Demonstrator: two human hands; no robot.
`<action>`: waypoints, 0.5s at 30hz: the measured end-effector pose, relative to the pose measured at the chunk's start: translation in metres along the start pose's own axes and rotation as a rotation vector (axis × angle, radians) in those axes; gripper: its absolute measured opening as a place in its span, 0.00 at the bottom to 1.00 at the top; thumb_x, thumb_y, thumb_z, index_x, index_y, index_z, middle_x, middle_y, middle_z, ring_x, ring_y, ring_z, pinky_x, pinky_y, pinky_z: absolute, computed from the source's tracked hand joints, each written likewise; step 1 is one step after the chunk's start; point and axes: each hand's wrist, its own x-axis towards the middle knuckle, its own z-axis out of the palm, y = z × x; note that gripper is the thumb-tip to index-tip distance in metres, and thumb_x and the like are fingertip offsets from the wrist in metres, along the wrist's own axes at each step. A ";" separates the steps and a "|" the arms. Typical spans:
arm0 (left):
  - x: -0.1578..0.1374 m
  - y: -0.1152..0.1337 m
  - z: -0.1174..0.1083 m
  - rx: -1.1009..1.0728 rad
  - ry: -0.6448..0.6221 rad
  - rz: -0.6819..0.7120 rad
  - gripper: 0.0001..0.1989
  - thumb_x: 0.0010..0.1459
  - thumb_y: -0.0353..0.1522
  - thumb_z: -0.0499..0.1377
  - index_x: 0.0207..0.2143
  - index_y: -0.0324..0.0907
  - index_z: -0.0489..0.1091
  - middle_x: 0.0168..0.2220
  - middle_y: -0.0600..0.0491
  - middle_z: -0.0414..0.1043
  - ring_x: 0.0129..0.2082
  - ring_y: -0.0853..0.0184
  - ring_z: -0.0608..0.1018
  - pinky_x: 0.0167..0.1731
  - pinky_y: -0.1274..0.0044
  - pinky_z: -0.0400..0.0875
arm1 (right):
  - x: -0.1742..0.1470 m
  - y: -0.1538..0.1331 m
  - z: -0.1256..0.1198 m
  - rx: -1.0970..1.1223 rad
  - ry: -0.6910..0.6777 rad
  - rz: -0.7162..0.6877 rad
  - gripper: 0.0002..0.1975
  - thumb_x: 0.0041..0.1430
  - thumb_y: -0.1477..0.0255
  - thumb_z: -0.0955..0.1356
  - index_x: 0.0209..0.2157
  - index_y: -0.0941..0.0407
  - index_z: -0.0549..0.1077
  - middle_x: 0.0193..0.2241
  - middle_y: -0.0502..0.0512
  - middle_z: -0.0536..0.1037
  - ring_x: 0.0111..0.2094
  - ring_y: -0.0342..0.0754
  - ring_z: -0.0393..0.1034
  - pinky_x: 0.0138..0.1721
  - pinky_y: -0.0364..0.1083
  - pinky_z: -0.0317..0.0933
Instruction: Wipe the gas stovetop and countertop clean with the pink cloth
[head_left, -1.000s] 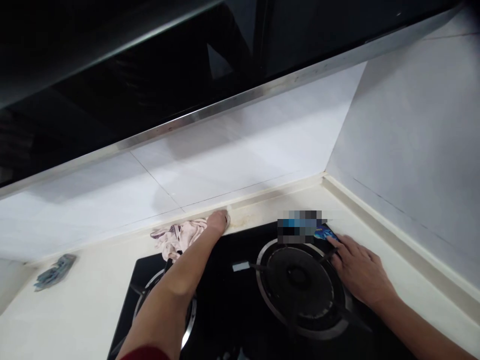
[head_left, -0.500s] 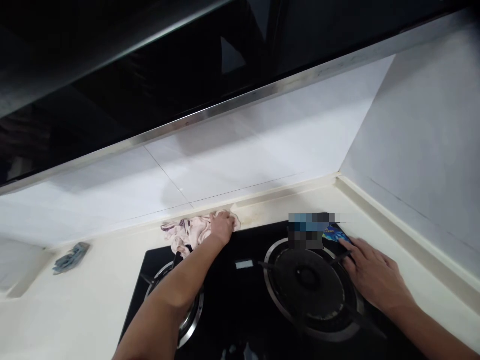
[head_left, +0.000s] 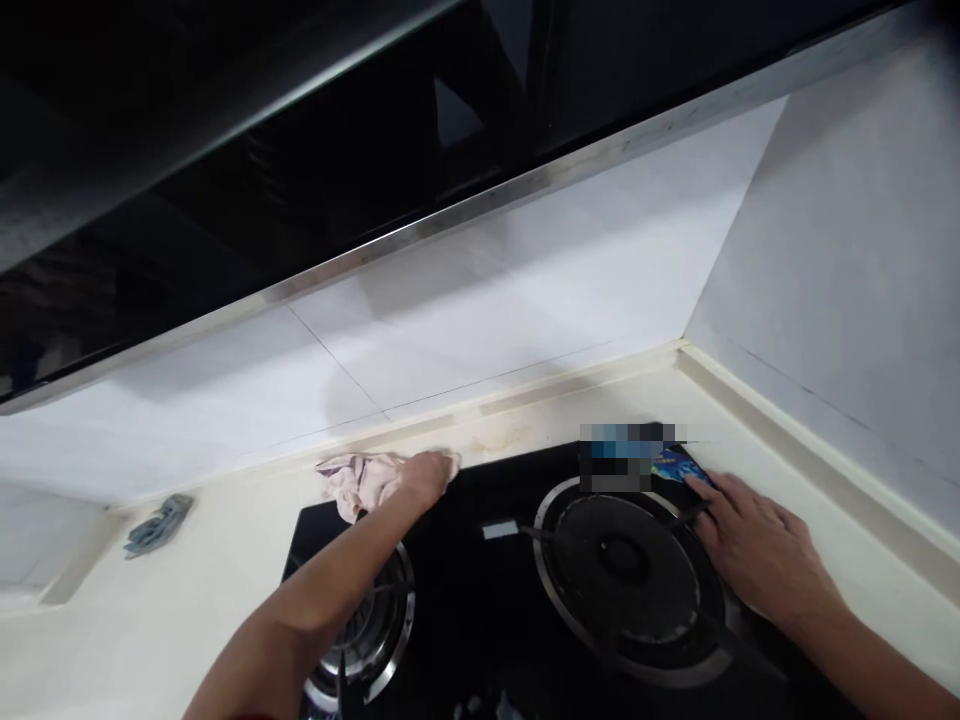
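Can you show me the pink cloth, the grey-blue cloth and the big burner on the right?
Pink cloth [head_left: 366,482], head view: its crumpled middle.
Grey-blue cloth [head_left: 159,526], head view: its bunched middle.
Right burner [head_left: 624,556], head view: its dark centre.

Left hand [head_left: 426,480] curled over pink cloth [head_left: 360,482]; fingertips hidden. Left forearm [head_left: 330,590] masks part of left burner [head_left: 397,625]. Pixelated patch [head_left: 619,457] obscures most of a blue item [head_left: 681,466] at right hand [head_left: 750,530]; identity unclear. Frame cuts off hob [head_left: 472,600] front and range hood [head_left: 300,200] top. Pale marks [head_left: 507,708], lower edge: cannot tell.
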 end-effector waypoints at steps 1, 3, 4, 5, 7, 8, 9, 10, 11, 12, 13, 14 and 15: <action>0.001 0.019 0.002 -0.023 0.018 0.033 0.15 0.69 0.39 0.53 0.46 0.40 0.76 0.48 0.44 0.78 0.50 0.60 0.79 0.51 0.66 0.73 | 0.000 0.000 0.000 -0.001 0.000 0.006 0.27 0.66 0.65 0.57 0.65 0.52 0.60 0.61 0.61 0.68 0.63 0.60 0.61 0.62 0.63 0.55; 0.006 0.059 0.003 -0.078 0.059 0.117 0.18 0.70 0.36 0.49 0.46 0.41 0.77 0.49 0.43 0.78 0.51 0.59 0.79 0.51 0.69 0.72 | 0.001 -0.003 -0.003 -0.006 -0.008 0.003 0.27 0.66 0.65 0.57 0.64 0.54 0.61 0.61 0.62 0.69 0.63 0.61 0.61 0.62 0.63 0.56; 0.010 0.079 0.002 -0.109 0.075 0.173 0.18 0.69 0.35 0.49 0.46 0.42 0.78 0.50 0.44 0.78 0.52 0.59 0.79 0.52 0.71 0.71 | 0.002 -0.004 -0.006 -0.013 -0.012 0.001 0.26 0.66 0.66 0.57 0.64 0.54 0.62 0.61 0.63 0.69 0.63 0.61 0.61 0.61 0.63 0.57; 0.015 0.099 0.000 -0.142 0.086 0.234 0.18 0.68 0.35 0.49 0.47 0.43 0.78 0.50 0.46 0.79 0.51 0.60 0.78 0.52 0.72 0.71 | 0.003 -0.006 -0.010 -0.022 -0.012 0.000 0.26 0.67 0.66 0.57 0.63 0.55 0.63 0.61 0.63 0.69 0.63 0.61 0.62 0.61 0.63 0.58; 0.027 0.135 -0.004 -0.210 0.089 0.365 0.15 0.66 0.36 0.53 0.48 0.47 0.78 0.49 0.52 0.80 0.50 0.63 0.79 0.50 0.76 0.71 | 0.005 -0.010 -0.017 -0.038 -0.015 -0.002 0.25 0.67 0.66 0.56 0.62 0.55 0.64 0.61 0.62 0.69 0.62 0.60 0.62 0.60 0.62 0.59; 0.033 0.149 -0.006 -0.240 0.084 0.425 0.14 0.65 0.36 0.55 0.47 0.49 0.79 0.48 0.55 0.80 0.48 0.65 0.79 0.48 0.78 0.72 | 0.006 -0.011 -0.020 -0.045 -0.018 -0.001 0.25 0.68 0.66 0.56 0.62 0.55 0.65 0.61 0.62 0.69 0.62 0.60 0.63 0.60 0.62 0.59; 0.038 0.161 -0.007 -0.265 0.078 0.478 0.14 0.64 0.37 0.56 0.47 0.50 0.79 0.46 0.57 0.80 0.46 0.67 0.79 0.46 0.79 0.72 | 0.007 -0.012 -0.022 -0.051 -0.023 0.002 0.24 0.68 0.66 0.56 0.62 0.56 0.65 0.61 0.62 0.70 0.62 0.60 0.63 0.60 0.62 0.59; 0.042 0.169 -0.007 -0.283 0.075 0.520 0.13 0.63 0.37 0.58 0.46 0.50 0.79 0.45 0.58 0.80 0.45 0.68 0.79 0.45 0.81 0.72 | 0.007 -0.013 -0.024 -0.053 -0.029 0.005 0.24 0.68 0.66 0.56 0.61 0.56 0.66 0.61 0.62 0.70 0.62 0.59 0.63 0.60 0.61 0.59; 0.045 0.173 -0.006 -0.292 0.074 0.551 0.13 0.62 0.38 0.59 0.46 0.50 0.79 0.45 0.58 0.79 0.44 0.69 0.79 0.44 0.81 0.71 | 0.007 -0.013 -0.025 -0.051 -0.035 0.010 0.24 0.68 0.65 0.55 0.61 0.55 0.66 0.61 0.62 0.70 0.62 0.59 0.63 0.60 0.61 0.59; 0.046 0.174 -0.004 -0.292 0.077 0.572 0.12 0.61 0.38 0.60 0.45 0.49 0.79 0.45 0.57 0.78 0.44 0.69 0.78 0.44 0.81 0.71 | 0.007 -0.013 -0.024 -0.048 -0.039 0.015 0.24 0.68 0.65 0.55 0.61 0.55 0.66 0.61 0.62 0.70 0.62 0.59 0.63 0.60 0.61 0.58; 0.045 0.170 -0.001 -0.285 0.084 0.583 0.12 0.60 0.39 0.61 0.45 0.48 0.79 0.46 0.55 0.77 0.44 0.68 0.77 0.45 0.81 0.71 | 0.007 -0.012 -0.024 -0.043 -0.041 0.020 0.24 0.68 0.65 0.55 0.61 0.55 0.66 0.61 0.61 0.70 0.62 0.59 0.63 0.61 0.61 0.58; 0.043 0.163 0.002 -0.271 0.094 0.587 0.13 0.59 0.40 0.62 0.45 0.47 0.79 0.47 0.54 0.76 0.46 0.66 0.76 0.47 0.79 0.70 | 0.006 -0.011 -0.022 -0.037 -0.039 0.024 0.24 0.69 0.65 0.55 0.61 0.55 0.66 0.61 0.61 0.70 0.62 0.59 0.63 0.61 0.61 0.58; 0.038 0.152 0.005 -0.251 0.104 0.585 0.14 0.59 0.41 0.63 0.45 0.47 0.78 0.48 0.52 0.74 0.49 0.64 0.75 0.49 0.77 0.69 | 0.006 -0.010 -0.020 -0.031 -0.036 0.028 0.24 0.69 0.65 0.55 0.61 0.55 0.66 0.61 0.61 0.70 0.62 0.58 0.63 0.62 0.61 0.57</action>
